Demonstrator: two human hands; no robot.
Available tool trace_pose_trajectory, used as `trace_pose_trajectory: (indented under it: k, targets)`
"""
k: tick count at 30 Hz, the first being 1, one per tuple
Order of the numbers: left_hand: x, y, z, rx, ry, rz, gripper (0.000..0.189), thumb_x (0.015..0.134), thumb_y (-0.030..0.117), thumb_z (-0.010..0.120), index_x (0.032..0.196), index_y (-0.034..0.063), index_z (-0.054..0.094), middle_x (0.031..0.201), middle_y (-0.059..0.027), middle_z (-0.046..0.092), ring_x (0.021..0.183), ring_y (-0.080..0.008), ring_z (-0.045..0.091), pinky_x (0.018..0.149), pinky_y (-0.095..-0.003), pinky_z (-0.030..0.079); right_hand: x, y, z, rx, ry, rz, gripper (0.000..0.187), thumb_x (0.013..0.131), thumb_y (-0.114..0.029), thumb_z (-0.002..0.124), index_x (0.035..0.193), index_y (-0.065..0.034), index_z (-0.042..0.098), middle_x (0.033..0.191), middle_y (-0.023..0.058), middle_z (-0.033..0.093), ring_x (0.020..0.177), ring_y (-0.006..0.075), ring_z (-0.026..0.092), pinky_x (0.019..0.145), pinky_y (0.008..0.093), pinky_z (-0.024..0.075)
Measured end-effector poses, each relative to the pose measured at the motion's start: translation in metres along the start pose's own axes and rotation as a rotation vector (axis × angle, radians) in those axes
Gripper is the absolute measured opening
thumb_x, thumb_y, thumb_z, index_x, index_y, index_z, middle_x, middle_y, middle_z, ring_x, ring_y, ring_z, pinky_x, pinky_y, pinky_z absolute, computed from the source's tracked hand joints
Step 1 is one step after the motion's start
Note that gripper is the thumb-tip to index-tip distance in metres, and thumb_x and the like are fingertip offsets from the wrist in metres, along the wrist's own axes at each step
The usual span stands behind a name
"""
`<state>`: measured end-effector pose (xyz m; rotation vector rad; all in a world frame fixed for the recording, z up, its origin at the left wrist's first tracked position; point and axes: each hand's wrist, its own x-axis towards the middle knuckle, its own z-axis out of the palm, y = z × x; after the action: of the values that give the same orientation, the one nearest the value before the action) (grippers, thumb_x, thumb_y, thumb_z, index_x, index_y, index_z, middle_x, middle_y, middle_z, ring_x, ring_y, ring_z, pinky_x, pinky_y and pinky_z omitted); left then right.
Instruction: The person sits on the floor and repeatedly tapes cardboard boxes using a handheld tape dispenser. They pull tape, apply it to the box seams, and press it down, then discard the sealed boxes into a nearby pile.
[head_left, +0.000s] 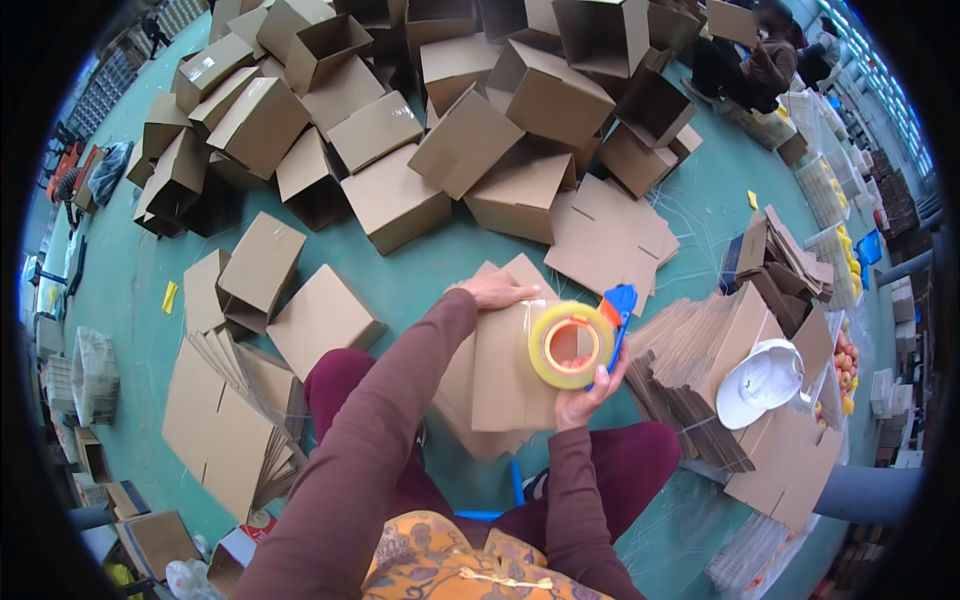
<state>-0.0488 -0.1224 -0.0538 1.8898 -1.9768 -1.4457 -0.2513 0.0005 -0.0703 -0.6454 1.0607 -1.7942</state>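
Observation:
Before my knees stands a cardboard box (506, 375), with flat cardboard beneath and beside it. My left hand (499, 290) rests on the box's far edge, palm down, beside a short strip of clear tape (534, 306). In my right hand (589, 394) is a blue-handled tape dispenser (619, 330) carrying a large roll of clear yellowish packing tape (543, 358). The roll hangs over the box's right side and hides part of it. Whether the tape on the roll is joined to the strip, I cannot tell.
Many made-up boxes (465, 142) are heaped ahead. Flat cardboard stacks (225, 420) lie left; bundled cardboard (697, 360) with a white cap (759, 382) stands right. Two more boxes (322, 319) sit ahead left. Loose strapping (690, 217) lies on the floor. People (765, 67) sit far right beside crates (821, 187).

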Motion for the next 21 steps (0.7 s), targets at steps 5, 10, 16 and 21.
trace_pose_trajectory:
  k: [5, 10, 16, 21]
  targets:
    - [0.000, -0.178, 0.140, -0.543, 0.159, -0.347, 0.064, 0.101, 0.057, 0.039, 0.121, 0.0033, 0.066, 0.126, -0.0132, 0.066, 0.123, -0.0246, 0.058, 0.103, -0.0412, 0.042, 0.028, -0.014, -0.029, 0.105, 0.076, 0.085, 0.066, 0.080, -0.031, 0.057, 0.139, -0.0077, 0.040, 0.089, 0.0023, 0.052, 0.073, 0.0125, 0.051, 0.064, 0.0300, 0.0478]
    - [-0.044, -0.107, 0.210, -1.497, 0.265, -0.384, 0.068, 0.101, 0.052, 0.046, 0.142, -0.0014, 0.044, 0.144, -0.0150, 0.050, 0.128, -0.0243, 0.051, 0.105, -0.0412, 0.043, 0.049, -0.041, -0.061, 0.262, 0.181, 0.195, 0.059, 0.088, -0.043, 0.053, 0.130, -0.0019, 0.054, 0.129, 0.0114, 0.059, 0.117, 0.0249, 0.057, 0.103, 0.0424, 0.0457]
    - [-0.002, -0.109, -0.026, -1.666, 0.932, 0.189, 0.049, 0.103, 0.046, 0.049, 0.125, 0.0021, 0.058, 0.120, -0.0093, 0.064, 0.107, -0.0218, 0.062, 0.092, -0.0396, 0.053, 0.051, -0.032, -0.057, 0.323, 0.248, 0.232, 0.056, 0.088, -0.040, 0.053, 0.132, -0.0043, 0.053, 0.119, 0.0088, 0.059, 0.102, 0.0215, 0.059, 0.093, 0.0384, 0.0476]
    - [-0.004, -0.125, -0.150, -1.219, 0.789, 0.112, 0.079, 0.103, 0.060, 0.033, 0.158, 0.0056, 0.015, 0.164, -0.0162, 0.015, 0.149, -0.0292, 0.020, 0.120, -0.0530, 0.014, 0.033, 0.017, -0.032, -0.134, 0.025, 0.118, 0.062, 0.081, -0.016, 0.056, 0.140, -0.0037, 0.044, 0.118, 0.0105, 0.058, 0.105, 0.0225, 0.059, 0.095, 0.0384, 0.0470]
